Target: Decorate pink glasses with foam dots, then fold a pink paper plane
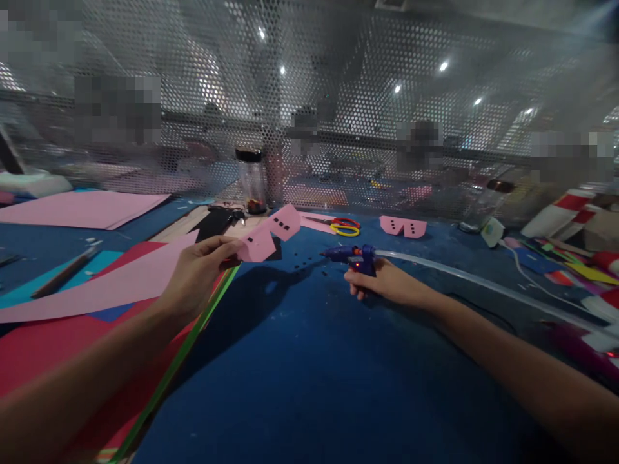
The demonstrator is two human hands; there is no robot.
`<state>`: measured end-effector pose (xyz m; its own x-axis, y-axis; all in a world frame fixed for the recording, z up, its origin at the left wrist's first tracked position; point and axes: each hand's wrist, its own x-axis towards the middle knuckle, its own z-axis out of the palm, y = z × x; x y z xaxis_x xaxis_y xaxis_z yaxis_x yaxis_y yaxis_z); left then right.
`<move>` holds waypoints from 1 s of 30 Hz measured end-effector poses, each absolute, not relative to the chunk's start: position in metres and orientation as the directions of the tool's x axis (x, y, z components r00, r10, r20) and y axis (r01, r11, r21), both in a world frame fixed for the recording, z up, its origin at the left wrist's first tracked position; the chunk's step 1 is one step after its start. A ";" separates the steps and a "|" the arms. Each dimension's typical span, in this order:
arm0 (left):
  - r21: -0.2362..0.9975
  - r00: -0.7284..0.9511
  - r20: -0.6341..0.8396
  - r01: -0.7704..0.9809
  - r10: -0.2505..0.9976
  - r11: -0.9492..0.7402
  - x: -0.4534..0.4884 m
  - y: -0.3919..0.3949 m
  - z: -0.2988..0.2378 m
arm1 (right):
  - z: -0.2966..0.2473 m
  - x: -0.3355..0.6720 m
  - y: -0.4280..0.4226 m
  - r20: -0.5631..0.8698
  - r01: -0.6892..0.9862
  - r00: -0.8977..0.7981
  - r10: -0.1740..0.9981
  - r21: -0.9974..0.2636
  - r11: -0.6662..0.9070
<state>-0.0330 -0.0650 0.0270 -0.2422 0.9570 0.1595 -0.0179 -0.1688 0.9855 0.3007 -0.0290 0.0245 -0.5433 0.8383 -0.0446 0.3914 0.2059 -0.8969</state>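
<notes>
- Head view: a small pale-pink paper cut-out with angular edges and a notched lower side [265,241] is held raised over the table [290,374], left of centre; its long axis slants upward to the right, away from the left hand [206,254].
- That hand's grip pinches the cut-out's near left end between thumb and fingers, leaving the far end free.
- Small flat black squares show on the cut-out's face, three in a row towards the free end.
- To its right and slightly lower, a dark-blue plastic glue gun [363,254] points its tapered nozzle leftward at the cut-out, the two apart.
- The right hand [382,280] has its grip wrapped around the gun's handle, where a small red light glows; a long translucent glue stick [459,269] runs from the gun's rear.
- Between and below the hands, tiny black bits [296,265] lie scattered on the matte blue surface.
- Beyond the gun rest red-and-yellow-handled scissors [345,231] and, farther right, a matching pink paper piece with black squares [403,223].
- Left, a smooth pink paper sheet [120,283] overlaps a red sheet [48,348].
- Behind, a clear dark-lidded jar [252,180] stands before a perforated metal screen [338,77].
</notes>
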 end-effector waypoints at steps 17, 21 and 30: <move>0.978 -0.293 0.177 -0.056 0.940 -0.201 -0.045 -0.055 0.024 | 0.016 0.280 -0.025 -0.175 0.426 -0.609 0.774 -0.895 0.133; 0.981 -0.297 0.163 -0.053 0.941 -0.187 -0.045 -0.054 0.023 | 0.018 0.274 -0.022 -0.184 0.462 -0.630 0.755 -0.869 0.174; 0.981 -0.312 0.163 -0.048 0.936 -0.187 -0.044 -0.054 0.023 | 0.021 0.270 -0.020 -0.210 0.523 -0.612 0.763 -0.831 0.191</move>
